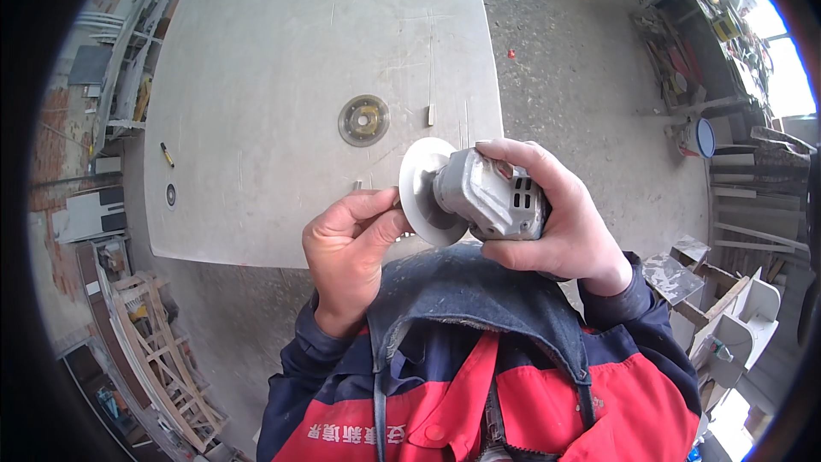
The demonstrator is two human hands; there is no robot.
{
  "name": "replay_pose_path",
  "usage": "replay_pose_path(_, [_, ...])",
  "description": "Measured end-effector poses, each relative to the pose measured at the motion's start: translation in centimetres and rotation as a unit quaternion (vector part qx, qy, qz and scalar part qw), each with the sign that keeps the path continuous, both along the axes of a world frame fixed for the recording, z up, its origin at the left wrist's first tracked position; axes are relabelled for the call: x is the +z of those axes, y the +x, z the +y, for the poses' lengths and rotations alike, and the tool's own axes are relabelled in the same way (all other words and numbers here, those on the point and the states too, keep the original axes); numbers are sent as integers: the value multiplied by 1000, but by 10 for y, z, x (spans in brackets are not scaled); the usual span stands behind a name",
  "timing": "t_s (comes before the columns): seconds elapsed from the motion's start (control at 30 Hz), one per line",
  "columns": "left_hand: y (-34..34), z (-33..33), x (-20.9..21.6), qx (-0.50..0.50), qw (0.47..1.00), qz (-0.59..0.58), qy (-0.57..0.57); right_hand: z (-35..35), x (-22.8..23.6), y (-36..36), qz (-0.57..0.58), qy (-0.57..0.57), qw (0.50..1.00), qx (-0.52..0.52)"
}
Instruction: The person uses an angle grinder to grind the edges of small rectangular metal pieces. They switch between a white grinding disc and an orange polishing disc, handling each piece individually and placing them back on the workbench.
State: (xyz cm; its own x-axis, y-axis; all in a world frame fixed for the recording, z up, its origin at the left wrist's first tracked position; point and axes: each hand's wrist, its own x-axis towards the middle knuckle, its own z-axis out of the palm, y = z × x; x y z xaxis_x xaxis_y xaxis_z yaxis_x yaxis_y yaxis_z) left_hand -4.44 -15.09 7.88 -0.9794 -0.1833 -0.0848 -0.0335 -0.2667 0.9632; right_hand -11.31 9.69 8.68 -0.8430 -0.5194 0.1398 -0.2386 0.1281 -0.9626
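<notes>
My right hand (pixel 564 214) is wrapped round the grey head of an angle grinder (pixel 492 192), held up over the near edge of the table. A pale round disc (pixel 419 180) is fitted on the grinder, its flat face turned toward the left. My left hand (pixel 351 239) is closed in a pinch against that face, near the disc's middle. Whatever sits between its fingertips is too hidden to name. Beyond the hands, a metal cutting disc (pixel 364 121) with a brownish centre lies flat on the table. A small block (pixel 430 115) rests to its right.
The large pale table (pixel 282 51) has scratches on its top. Toward its left edge lie a yellow-and-black marker-like tool (pixel 167 154) and a small dark ring (pixel 171 194). Wooden frames (pixel 167 351) stand at the lower left. A bucket (pixel 694 137) and cluttered shelving are on the right.
</notes>
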Motion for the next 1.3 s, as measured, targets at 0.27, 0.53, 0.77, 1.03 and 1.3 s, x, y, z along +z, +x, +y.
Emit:
replay_pose_path(0.27, [0, -6, -3, -11, 1000, 0, 4, 5, -2, 0, -42, 18, 999, -14])
replay_pose_path(0.53, [-3, -7, -1, -13, 998, -16, 56, 10, -13, -3, -117, 1, 991, -58])
replay_pose_path(0.77, [-16, -13, -26, -35, 992, -113, 38, 29, -26, -2, -139, -9, 982, -129])
replay_pose_path(1.03, [-61, -15, -135, -113, 939, -269, -181, 54, -35, -6, -157, -98, 942, -280])
replay_pose_path(1.3, [-77, -27, -170, -114, 905, -201, -356, 85, -30, -2, -135, -206, 890, -383])
